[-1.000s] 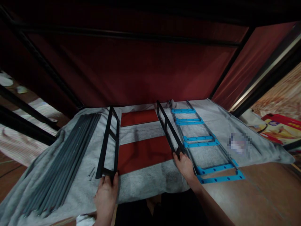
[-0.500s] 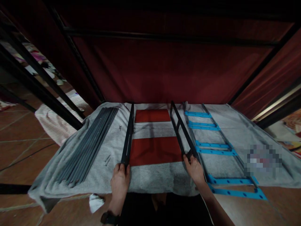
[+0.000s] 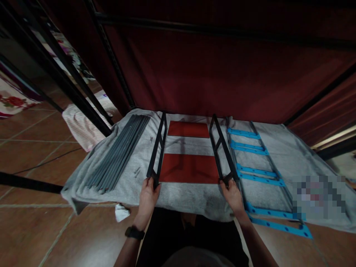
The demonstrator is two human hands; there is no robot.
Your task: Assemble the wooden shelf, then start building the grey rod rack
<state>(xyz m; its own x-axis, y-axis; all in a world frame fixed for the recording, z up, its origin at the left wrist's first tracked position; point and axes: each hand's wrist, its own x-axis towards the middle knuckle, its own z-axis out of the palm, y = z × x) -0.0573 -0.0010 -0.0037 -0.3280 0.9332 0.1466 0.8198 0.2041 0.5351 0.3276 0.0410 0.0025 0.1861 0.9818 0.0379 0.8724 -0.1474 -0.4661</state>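
Observation:
My left hand [image 3: 148,200] is closed round the near end of a black metal side frame [image 3: 156,145]. Opposite it, my right hand [image 3: 233,196] grips the near end of a matching black metal side frame [image 3: 225,147]. Both frames point away from me, with their crossbars and openings showing. Between them lie two flat red panels, a larger near panel [image 3: 190,169] and a smaller far panel [image 3: 189,129]. The right frame stands close beside a rack with blue brackets [image 3: 261,176]. Fingertips under the frame ends are partly hidden.
Grey rods [image 3: 119,155] lie bundled on the left of the grey cloth [image 3: 189,194], with small screws [image 3: 137,172] nearby. A dark red curtain [image 3: 189,74] and black bars rise behind. White crumpled paper [image 3: 121,212] lies on the tiled floor. A patch at right is blurred.
The left frame has turned, so its opening and crossbar now show. Both hands keep their grip. My viewpoint has shifted, with more of the floor at left in view.

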